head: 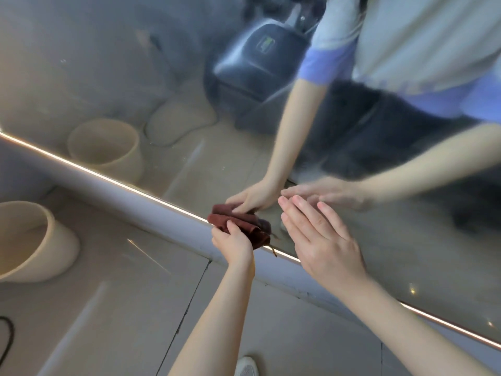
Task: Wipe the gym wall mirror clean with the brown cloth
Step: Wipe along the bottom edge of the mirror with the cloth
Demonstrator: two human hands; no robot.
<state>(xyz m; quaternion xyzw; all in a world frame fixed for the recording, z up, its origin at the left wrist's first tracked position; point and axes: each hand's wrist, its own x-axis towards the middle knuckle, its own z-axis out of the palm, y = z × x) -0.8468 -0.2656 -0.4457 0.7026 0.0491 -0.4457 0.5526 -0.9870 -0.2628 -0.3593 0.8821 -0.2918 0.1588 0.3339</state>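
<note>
Head view: left hand (233, 244) grips brown cloth (245, 223); no legible writing.

No legible text was recorded. One green label (266, 44) stood on the dark machine (254, 66) reflected in the mirror (108, 63); its marks were too blurred to read. No brand, number or sign was readable on any other surface in view.

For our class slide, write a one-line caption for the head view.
Left hand presses the bunched brown cloth against the wall mirror's bottom edge while the open right hand hovers alongside.
</note>
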